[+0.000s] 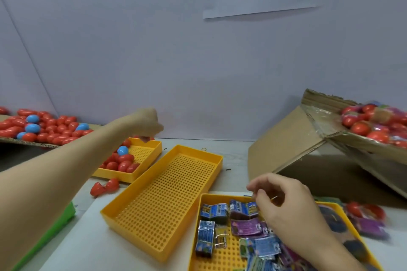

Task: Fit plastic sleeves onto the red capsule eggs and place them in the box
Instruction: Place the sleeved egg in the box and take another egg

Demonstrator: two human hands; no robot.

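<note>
Two hands apart, left grip (146,125) above eggs (123,160), right grip (284,202) perhaps pinching sleeve (244,207)

Three yellow trays (217,161); two hands (284,202); one cardboard box (286,138).

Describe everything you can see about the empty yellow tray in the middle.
The middle tray is a long yellow rectangle, plastic by the look, with low walls and a floor full of small holes. It holds nothing. It lies flat and slanted on the table, between the tray of red eggs and the tray of printed sleeves. Neither hand touches it.
</note>
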